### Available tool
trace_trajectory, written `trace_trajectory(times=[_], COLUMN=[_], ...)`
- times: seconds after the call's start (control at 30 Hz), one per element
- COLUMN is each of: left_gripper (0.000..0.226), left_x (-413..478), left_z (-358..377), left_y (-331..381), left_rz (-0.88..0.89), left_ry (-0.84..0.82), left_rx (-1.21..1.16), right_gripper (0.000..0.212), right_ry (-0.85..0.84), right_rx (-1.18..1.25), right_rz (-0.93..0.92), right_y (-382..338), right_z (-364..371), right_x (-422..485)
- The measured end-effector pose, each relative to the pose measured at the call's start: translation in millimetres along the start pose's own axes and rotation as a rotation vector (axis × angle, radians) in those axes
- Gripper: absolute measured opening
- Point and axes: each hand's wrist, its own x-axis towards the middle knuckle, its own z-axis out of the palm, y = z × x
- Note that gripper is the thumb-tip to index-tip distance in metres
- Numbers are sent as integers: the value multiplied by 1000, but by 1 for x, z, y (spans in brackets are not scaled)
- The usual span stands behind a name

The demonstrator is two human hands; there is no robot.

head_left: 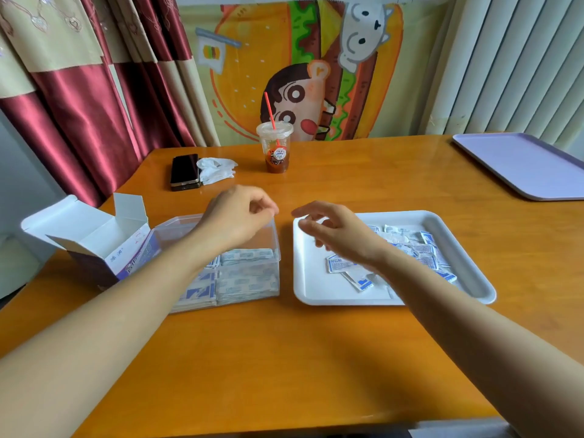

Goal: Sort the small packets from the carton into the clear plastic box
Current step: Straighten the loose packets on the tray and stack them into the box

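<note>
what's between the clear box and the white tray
In the head view, only bare orange wooden table separates the clear plastic box from the white tray.

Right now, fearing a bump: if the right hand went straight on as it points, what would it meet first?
Probably the left hand, hovering over the clear box, though depth is unclear.

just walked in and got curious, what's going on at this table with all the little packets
A person is sorting small packets by hand. The left hand hovers over the clear plastic box, which already holds neat stacks of packets. The right hand hangs over the white tray, where loose packets lie scattered. Neither hand visibly holds anything. The open carton sits left of the box.
</note>
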Motion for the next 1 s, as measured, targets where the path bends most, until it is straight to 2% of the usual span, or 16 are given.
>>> trace_trajectory(times=[0.1,0.2,0.3,0.37,0.47,0.6,0.7,0.8,1.0], left_gripper=[14,16,19,26,39,42,28,15,8], left_x=[-4,-6,-2,0,4,12,14,13,18], left_z=[17,50,89,110,129,133,137,145,147], left_y=[39,65,67,59,50,44,37,27,20], left_rz=[160,250,210,155,75,12,-20,-12,-86], left_ry=[83,7,-121,-200,-286,-285,-238,-114,23], left_rx=[-112,-104,35,155,231,159,19,-136,-448], right_gripper=[18,14,18,27,39,31,17,5,15], right_ry=[100,156,89,29,16,48,114,183,288], right_rx=[-54,-182,-392,-536,-641,-599,-500,-341,-206], right_rz=[56,112,155,143,134,117,82,81,78], right_y=[17,37,52,61,74,81,87,90,91], right_z=[-28,-52,-63,-59,-51,-51,-50,-50,-51], right_x=[-8,-21,-35,-41,-48,-45,-44,-46,-46])
